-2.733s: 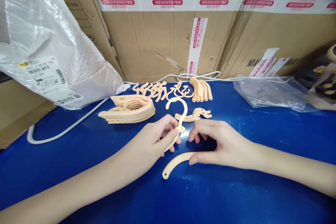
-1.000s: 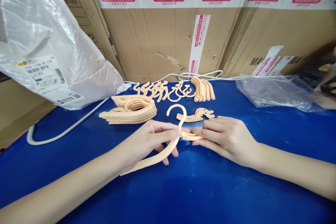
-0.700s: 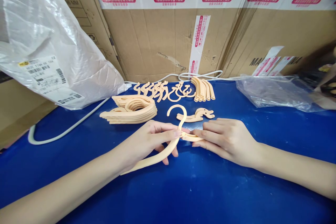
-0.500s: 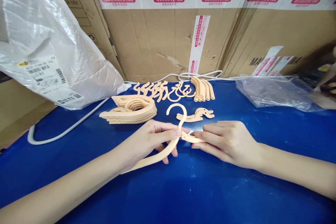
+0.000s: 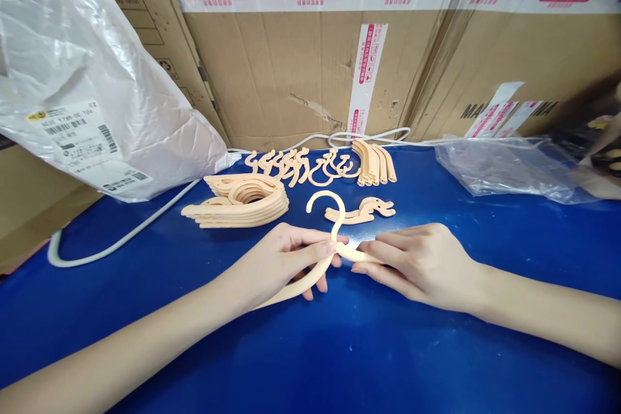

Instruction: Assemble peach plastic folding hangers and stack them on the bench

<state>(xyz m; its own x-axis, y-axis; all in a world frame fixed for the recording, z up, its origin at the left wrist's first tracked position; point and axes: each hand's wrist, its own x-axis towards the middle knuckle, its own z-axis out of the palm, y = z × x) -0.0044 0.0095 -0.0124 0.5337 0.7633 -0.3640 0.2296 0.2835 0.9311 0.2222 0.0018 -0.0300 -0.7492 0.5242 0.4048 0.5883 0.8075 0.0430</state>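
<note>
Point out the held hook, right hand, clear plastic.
Held hook (image 5: 342,211): head view, right side of its curve.
Right hand (image 5: 421,262): head view, back of hand.
Clear plastic (image 5: 504,168): head view, middle.

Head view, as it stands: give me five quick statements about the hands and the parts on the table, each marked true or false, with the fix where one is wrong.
1. The left hand pinches the hooked piece below its hook. True.
2. The right hand holds a curved arm. True.
3. The hook's free tip points away to the right. False: the hook curls over, and its free tip is on the left.
4. A stack of pale parts rests on the blue table, beyond the left forearm. True.
5. A clear plastic bag lies to the left of that stack. False: the bag lies well to its right.
</note>
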